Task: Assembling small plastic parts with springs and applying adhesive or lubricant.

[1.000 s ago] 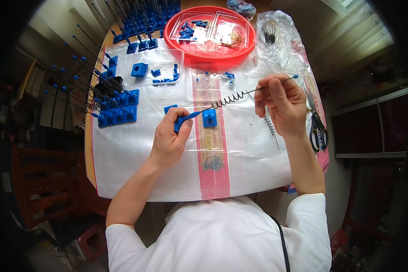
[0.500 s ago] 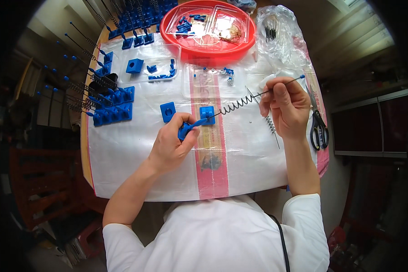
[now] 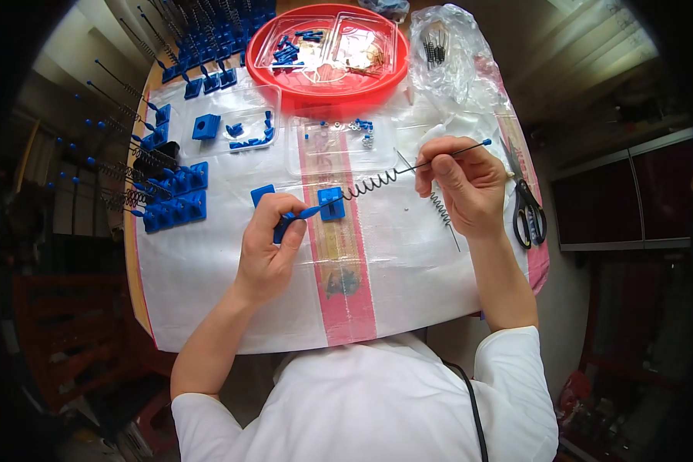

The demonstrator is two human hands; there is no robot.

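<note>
Two clear trays sit inside the round red bowl [image 3: 325,91] at the far edge of the worktop [image 3: 408,277], the left one holding small blue parts and the right one pale bits I cannot make out; beside it on the right a clear plastic bag [image 3: 448,54] holds a few dark rods. Nearer, a flat clear tray [image 3: 231,127] carries a blue block and several small blue pieces. From where I watch, my left hand [image 3: 268,248] lies curled on the white sheet, its fingers [image 3: 283,208] closed around a small blue tool [image 3: 299,216] whose tip touches the blue square block [image 3: 331,203]. My right hand [image 3: 463,185] is raised a little to the right, fingers [image 3: 437,168] pinched shut on a thin black rod [image 3: 446,156] with a blue tip. The rod's coiled spring [image 3: 371,185] runs from just left of those fingers down to the blue square block, between the two hands. Black scissors [image 3: 530,215] lie just right of the right hand. Rows of blue blocks with rods [image 3: 173,202] stand at the left.
</note>
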